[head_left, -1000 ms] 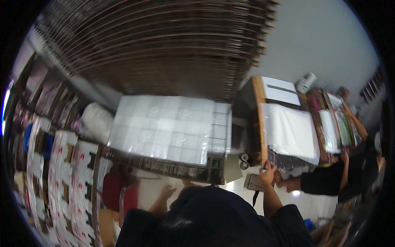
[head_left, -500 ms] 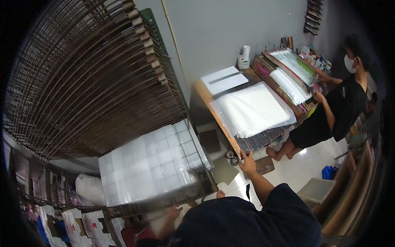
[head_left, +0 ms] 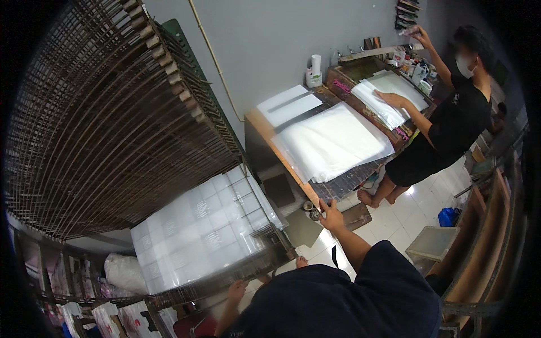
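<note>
My left hand (head_left: 236, 289) is at the front edge of a wire drying rack (head_left: 186, 292), its fingers loosely extended; contact with the rack is hard to make out. On the rack's lowest visible shelf lie clear plastic sheets (head_left: 191, 231) with pale printed marks. My right hand (head_left: 331, 216) rests at the near corner of a wooden-edged worktable (head_left: 307, 188), fingers apart, holding nothing visible. On that table lies a stack of translucent plastic sheets (head_left: 335, 143), with white sheets (head_left: 288, 105) behind it.
Hinged rack shelves (head_left: 124, 135) rise at the left. A co-worker (head_left: 451, 124) stands by the far table, one hand on a plastic stack (head_left: 383, 101), the other raising a frame's edge. Small cups (head_left: 314, 214) sit below the table corner. Boards (head_left: 479, 242) stand at the right.
The co-worker's printing frame has swung up, and one of their hands now lies on the plastic stack. My view has shifted slightly right; my hands stay near the rack and table corner.
</note>
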### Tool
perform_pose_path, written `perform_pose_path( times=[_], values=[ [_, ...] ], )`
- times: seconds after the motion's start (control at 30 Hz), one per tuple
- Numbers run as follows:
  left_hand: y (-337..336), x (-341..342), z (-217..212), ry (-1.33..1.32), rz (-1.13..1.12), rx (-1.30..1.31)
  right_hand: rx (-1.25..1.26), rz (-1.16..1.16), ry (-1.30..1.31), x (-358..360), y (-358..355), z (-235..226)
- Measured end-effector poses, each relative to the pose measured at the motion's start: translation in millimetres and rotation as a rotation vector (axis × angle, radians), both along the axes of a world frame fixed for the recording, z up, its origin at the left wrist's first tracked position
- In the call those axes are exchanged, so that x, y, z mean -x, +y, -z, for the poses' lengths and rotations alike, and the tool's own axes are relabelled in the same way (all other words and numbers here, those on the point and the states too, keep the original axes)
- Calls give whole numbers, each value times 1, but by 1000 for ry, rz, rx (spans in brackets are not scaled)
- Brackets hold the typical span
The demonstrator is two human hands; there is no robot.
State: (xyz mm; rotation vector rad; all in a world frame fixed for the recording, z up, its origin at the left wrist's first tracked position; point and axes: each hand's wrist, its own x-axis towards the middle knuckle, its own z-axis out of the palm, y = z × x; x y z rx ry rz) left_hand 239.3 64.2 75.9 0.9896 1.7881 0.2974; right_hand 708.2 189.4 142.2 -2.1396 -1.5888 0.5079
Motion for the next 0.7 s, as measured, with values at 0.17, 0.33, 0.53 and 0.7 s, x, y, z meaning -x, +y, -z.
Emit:
perform_pose_path(
  times=[0.17,0.33,0.53,0.7],
  values=[
    [5,-11,4,101,65,-20,-95,49,145,-10,17,15],
    [-1,4,15,291,333,-10,-230,448,974,-43,67,8],
    [-49,79,94,332,304,-121,-537,614,1633,-96,116,-23],
    [-55,65,55,348,248,-18,-821,543,1986,-110,144,-31]
  ],
)
